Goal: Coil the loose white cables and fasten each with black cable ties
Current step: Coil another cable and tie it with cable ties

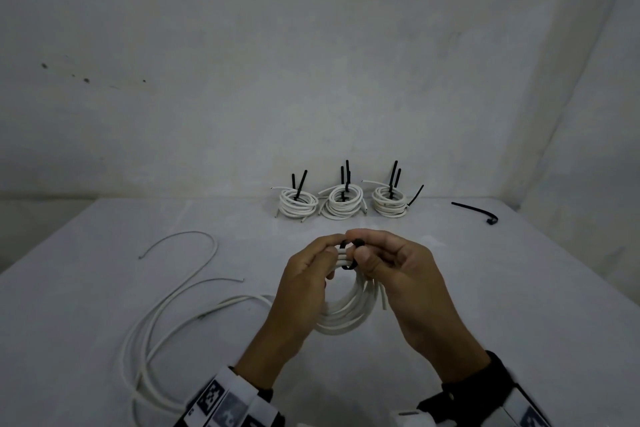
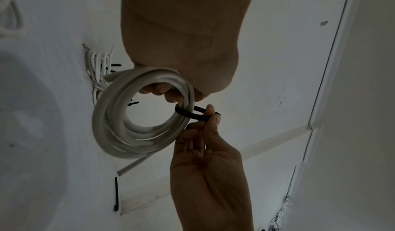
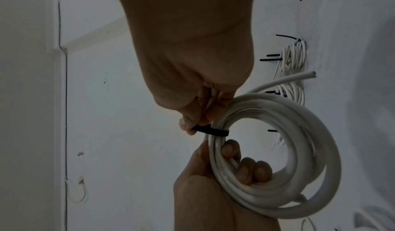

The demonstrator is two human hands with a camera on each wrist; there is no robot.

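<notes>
White tied coils (image 1: pixel 341 199) beyond hands

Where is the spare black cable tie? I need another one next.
In the head view the spare black cable tie lies on the table's far right, beyond the three tied coils.

The coiled cable (image 1: pixel 346 315) is white and looks like smooth plastic, with a soft shine on its round sides. The tie (image 1: pixel 347 255) wrapped around it is black and looks like matt plastic, thin and flat like a strap. The loose cable (image 1: pixel 156 315) has the same smooth white skin. The three tied coils (image 1: pixel 341 204) at the back look the same, with black plastic tails sticking up. The spare tie (image 1: pixel 474 211) is dull black too. The table (image 1: pixel 519 288) is pale grey and matt. The wall (image 1: pixel 242 80) is white, dull and a bit rough, with small dark marks.
</notes>
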